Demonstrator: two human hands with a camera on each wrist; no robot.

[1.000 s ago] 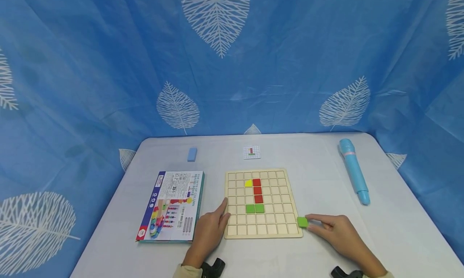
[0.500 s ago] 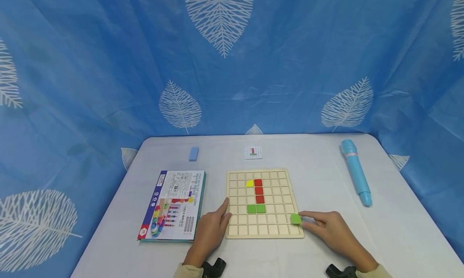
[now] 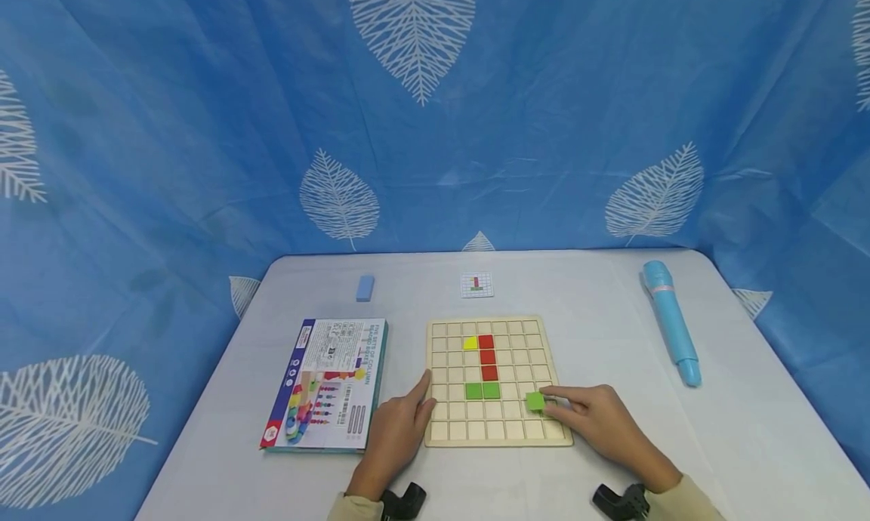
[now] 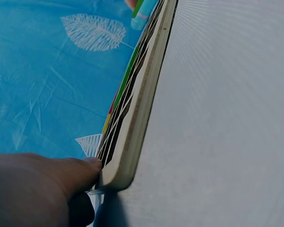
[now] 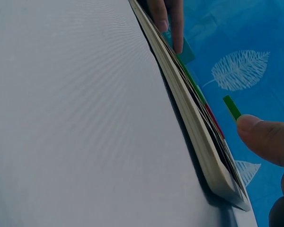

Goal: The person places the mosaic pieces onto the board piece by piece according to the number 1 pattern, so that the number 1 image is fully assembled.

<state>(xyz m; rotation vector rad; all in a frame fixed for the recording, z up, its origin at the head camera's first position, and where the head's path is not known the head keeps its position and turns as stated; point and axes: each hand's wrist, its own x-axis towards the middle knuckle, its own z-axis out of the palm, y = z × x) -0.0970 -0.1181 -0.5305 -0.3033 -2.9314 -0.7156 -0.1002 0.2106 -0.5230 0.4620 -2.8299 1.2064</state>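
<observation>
A wooden grid board [image 3: 504, 430] lies flat on the table. On it are a yellow piece [image 3: 470, 343], a column of red tiles [image 3: 488, 372] and two green tiles [image 3: 482, 391] side by side below. My left hand [image 3: 396, 430] touches the board's left edge with extended index finger and thumb; in the left wrist view its thumb [image 4: 80, 172] meets the rim near a corner. Between right thumb and index finger, my right hand [image 3: 603, 423] pinches another green tile [image 3: 535, 402]. That tile is above the board's right part, visibly apart from it in the right wrist view [image 5: 232, 108].
Left of the board lies a printed box [image 3: 326, 385]. Behind it sits a small blue block [image 3: 365, 288]. A small pattern card [image 3: 476, 285] lies beyond the board, and a light-blue microphone-shaped stick [image 3: 671, 325] is at the right. A blue leaf-patterned cloth [image 3: 530, 128] hangs behind.
My right hand has carried the green tile leftward and slightly away from me, from beside the board's right edge to over its right columns. My left hand stays at the left edge.
</observation>
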